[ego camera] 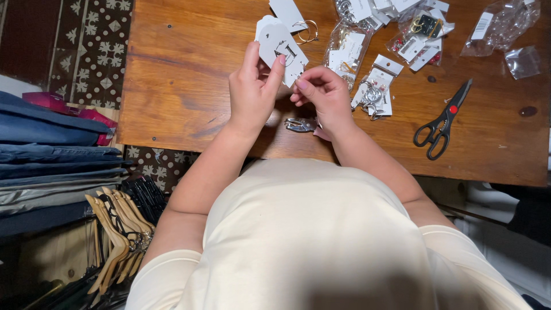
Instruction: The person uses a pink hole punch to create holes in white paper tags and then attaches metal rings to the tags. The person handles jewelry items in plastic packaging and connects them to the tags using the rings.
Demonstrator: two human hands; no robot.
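**Hands working a jewellery card over a wooden table**

While the left hand (pixel 252 92) is pinching a white display card (pixel 279 49) between thumb and fingers, holding it up above the wooden table (pixel 178 69), the right hand (pixel 324 95) is curling its fingertips together just right of the card; what they are nipping is too small to tell. A small metal punch (pixel 301 124) is lying near the hands. Black scissors (pixel 442 121) are resting to the right, bagged earring cards (pixel 373 57) farther off.
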